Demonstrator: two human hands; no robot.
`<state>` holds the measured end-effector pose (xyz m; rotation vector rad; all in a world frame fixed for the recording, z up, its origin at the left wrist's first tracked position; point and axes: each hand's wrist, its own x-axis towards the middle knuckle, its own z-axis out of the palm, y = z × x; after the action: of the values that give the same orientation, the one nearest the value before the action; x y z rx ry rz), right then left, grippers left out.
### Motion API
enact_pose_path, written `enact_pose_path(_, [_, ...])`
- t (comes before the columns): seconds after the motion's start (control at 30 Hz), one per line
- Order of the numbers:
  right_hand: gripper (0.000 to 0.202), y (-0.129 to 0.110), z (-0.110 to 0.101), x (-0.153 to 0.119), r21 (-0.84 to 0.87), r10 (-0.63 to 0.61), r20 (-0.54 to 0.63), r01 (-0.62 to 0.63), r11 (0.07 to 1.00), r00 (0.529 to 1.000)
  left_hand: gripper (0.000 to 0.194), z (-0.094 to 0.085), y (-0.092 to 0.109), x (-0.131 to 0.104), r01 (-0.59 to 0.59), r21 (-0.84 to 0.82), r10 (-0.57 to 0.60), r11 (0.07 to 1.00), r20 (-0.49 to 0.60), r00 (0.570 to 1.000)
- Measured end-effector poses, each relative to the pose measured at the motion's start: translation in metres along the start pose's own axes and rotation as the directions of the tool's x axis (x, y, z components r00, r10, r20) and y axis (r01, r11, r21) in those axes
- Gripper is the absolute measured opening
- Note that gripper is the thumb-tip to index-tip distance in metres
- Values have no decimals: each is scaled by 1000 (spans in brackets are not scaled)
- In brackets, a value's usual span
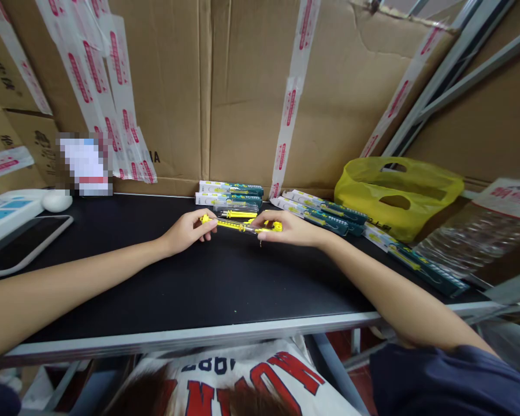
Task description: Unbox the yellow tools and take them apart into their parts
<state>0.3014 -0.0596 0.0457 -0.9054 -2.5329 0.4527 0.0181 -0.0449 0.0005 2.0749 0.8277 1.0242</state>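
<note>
Above the black table, a yellow, clear-tubed spring scale lies level between my two hands. My left hand pinches its yellow left end between thumb and fingers. Around the right end are the fingers of my right hand, hiding part of it. A small hook dangles just below those fingers. Right behind, another yellow tubular spring scale rests on the table, partly covered by the hands. Slim printed boxes are stacked behind it, with more slim boxes beyond my right hand.
A yellow plastic bag and a large clear bottle stand at the right. On the left lie a phone, a power strip and a white rounded object. Taped cardboard walls the back; a metal edge runs along the front.
</note>
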Motion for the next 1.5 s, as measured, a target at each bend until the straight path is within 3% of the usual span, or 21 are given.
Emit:
enact_pose_path(0.13, [35,2,9,0,-18,-5,47,6,1000,999,33,1,0,0,8,5,-8,1000,-10,1000])
enact_pose_path(0.33, [35,16,5,1,-2,40,-16,-40,999,999,35,3,4,0,11,91,-11,996,-7,1000])
enact_pose_path(0.6, [33,18,0,1,-85,51,-80,-58,995,996,38,3,-5,1,-23,166,29,986,-34,999])
enact_pose_path(0.87, [32,13,3,0,-328,42,-124,-81,941,991,32,1,-4,-3,-28,335,44,942,-40,998])
enact_pose_path(1.07, [32,7,5,-2,-497,-6,-159,-75,864,987,32,1,-1,-4,-3,349,13,937,-28,1000])
enact_pose_path(1.33, [31,5,8,-3,-417,-51,-209,-42,908,977,31,2,1,-3,-32,377,37,926,-4,999])
enact_pose_path(1.5, [32,3,12,-3,-306,-99,-256,16,952,962,34,3,1,-5,-12,519,29,855,-26,999])
